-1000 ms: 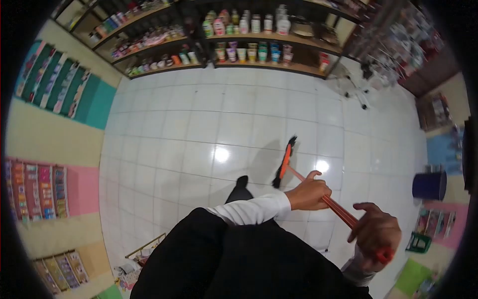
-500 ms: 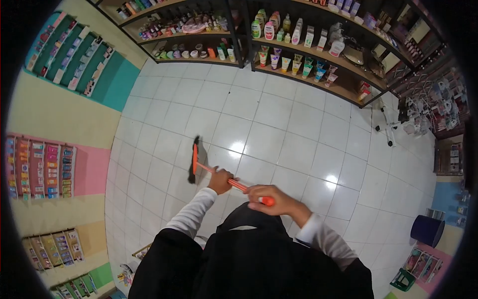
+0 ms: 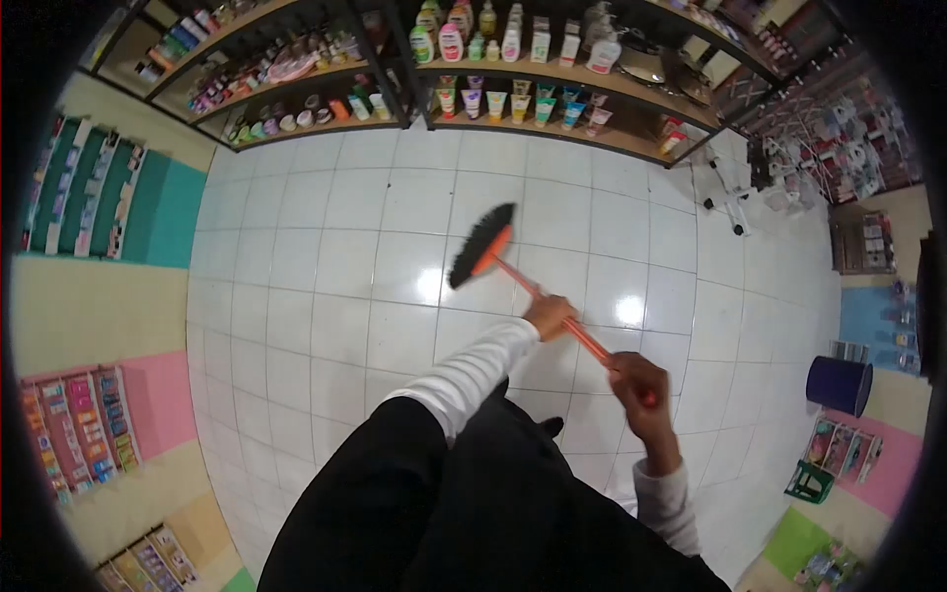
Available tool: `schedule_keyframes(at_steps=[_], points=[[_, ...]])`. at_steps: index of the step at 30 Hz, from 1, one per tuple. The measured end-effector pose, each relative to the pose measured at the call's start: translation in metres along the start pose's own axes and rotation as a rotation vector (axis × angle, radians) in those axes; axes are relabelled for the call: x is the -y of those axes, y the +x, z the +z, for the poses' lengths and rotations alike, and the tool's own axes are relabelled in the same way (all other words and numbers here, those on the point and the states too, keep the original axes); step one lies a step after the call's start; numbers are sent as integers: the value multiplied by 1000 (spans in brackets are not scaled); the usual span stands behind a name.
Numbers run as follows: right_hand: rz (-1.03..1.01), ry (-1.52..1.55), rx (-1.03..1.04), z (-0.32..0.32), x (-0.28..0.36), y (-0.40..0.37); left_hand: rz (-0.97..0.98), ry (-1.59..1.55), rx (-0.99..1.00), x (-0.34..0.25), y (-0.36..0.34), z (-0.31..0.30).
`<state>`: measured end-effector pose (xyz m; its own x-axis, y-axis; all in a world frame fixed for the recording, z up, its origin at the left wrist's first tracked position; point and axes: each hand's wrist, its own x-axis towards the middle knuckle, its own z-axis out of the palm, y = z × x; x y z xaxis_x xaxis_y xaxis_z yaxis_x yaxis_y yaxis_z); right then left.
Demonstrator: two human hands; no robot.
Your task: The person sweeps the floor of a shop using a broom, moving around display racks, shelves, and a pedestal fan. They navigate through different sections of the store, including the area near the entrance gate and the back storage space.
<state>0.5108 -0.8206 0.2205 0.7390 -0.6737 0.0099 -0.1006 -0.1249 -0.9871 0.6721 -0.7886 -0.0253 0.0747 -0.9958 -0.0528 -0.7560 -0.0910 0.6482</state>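
A broom [image 3: 485,247] with black bristles and an orange head is above the white tiled floor, its bristles toward the upper left. Its orange-red handle runs down to the right. Around the middle of the handle, my left hand [image 3: 550,317] is closed. My right hand [image 3: 641,388] grips the handle near its end, lower and farther right, and the red tip shows at the palm. Whether the bristles touch the floor cannot be made out.
Shelves [image 3: 552,69] with bottles and tubes line the far side. Wall racks [image 3: 84,424] stand along the left. At the right are a white-footed stand [image 3: 728,202], a dark blue bin [image 3: 838,385] and a green stool [image 3: 809,481]. Tiled floor [image 3: 326,266] lies between.
The broom head has moved right and forward and turned, with its bristles now more visible. Both hands have shifted right with the handle. The whole view has turned and shifted too.
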Motion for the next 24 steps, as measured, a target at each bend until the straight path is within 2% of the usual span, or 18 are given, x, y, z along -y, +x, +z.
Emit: schedule_keyframes(at_steps=[1,3,5,7,9,10,13,16,18,20,21,24], points=[[87,-148,11,-20,21,-1,52,-14,-3,-29,13,3],[8,-247,79,-50,41,-6,98,-150,34,-82,33,12],[18,-371,96,-64,53,-8,85,-729,84,-87,64,112],[69,-514,173,-73,61,-9,87,-811,154,-103,73,126],[59,-605,285,-78,65,-10,124,-396,219,-146,66,61],[56,-648,339,-81,67,-12,124,-460,312,-144,72,76],[-6,-629,440,-99,90,-22,262,-257,188,-174,67,37],[-124,-302,547,-132,142,-21,401,-154,135,-206,56,-26],[-223,-60,598,-152,151,-16,427,-177,95,-224,43,-68],[-347,155,665,-170,149,-7,370,-163,109,-222,35,-90],[-298,179,604,-175,142,-5,329,-162,60,-217,33,-96],[-115,273,478,-175,88,7,164,37,122,-170,30,-90]])
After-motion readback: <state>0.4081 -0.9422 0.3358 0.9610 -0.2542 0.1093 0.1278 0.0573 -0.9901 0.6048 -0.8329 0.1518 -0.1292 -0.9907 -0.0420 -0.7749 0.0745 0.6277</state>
